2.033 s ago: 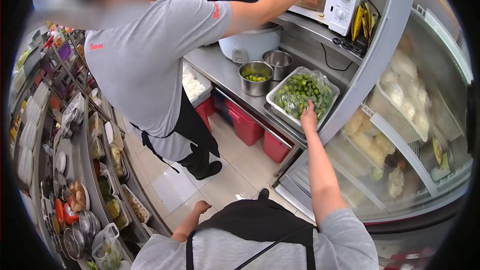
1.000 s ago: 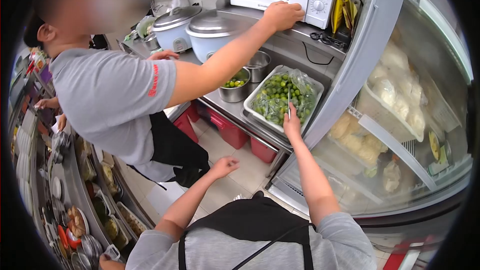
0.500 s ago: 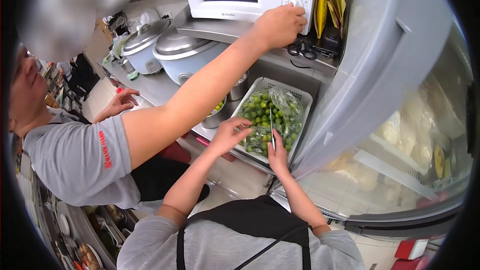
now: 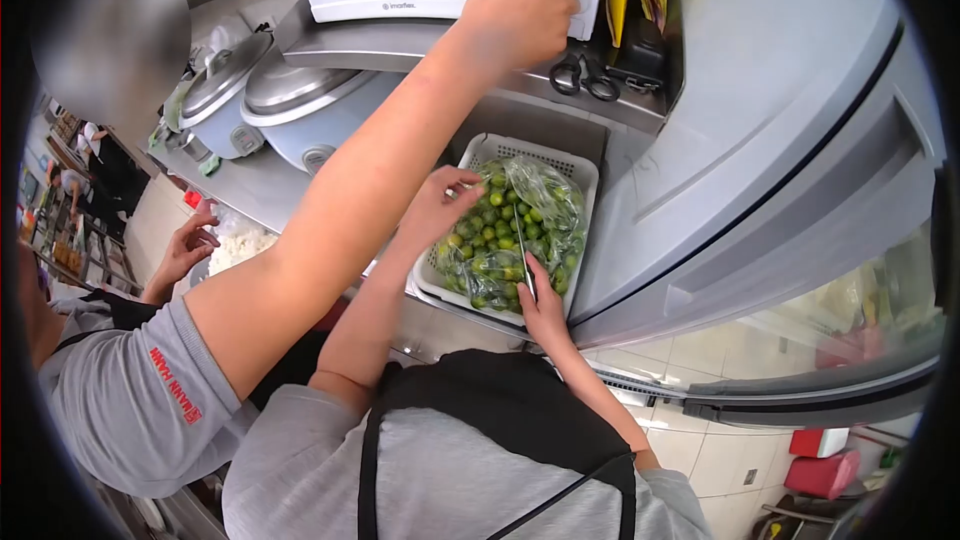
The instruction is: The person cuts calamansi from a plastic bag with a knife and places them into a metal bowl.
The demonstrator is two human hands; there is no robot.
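Observation:
My right hand [image 4: 543,302] is closed around the handle of a knife [image 4: 521,245], whose narrow blade points away over the fruit. Small green limes [image 4: 497,208] lie in a clear plastic bag [image 4: 548,192] inside a white perforated basket [image 4: 590,195]. At the upper left of the limes is my left hand [image 4: 438,205], its fingers bent and apart from the thumb. I see nothing held in it. Part of my left forearm passes close to a co-worker's outstretched arm [image 4: 370,150].
The co-worker's hand [image 4: 525,15] is on the dial of a white microwave [image 4: 390,10]. Two rice cookers [image 4: 290,120] stand on the steel counter at left. Scissors [image 4: 585,77] lie on the shelf. A fridge door [image 4: 740,160] stands close on my right.
My left hand has moved up along the left side of the limes. The fridge door is less open, and the microwave window now glows. The view has shifted; white rice shows at left.

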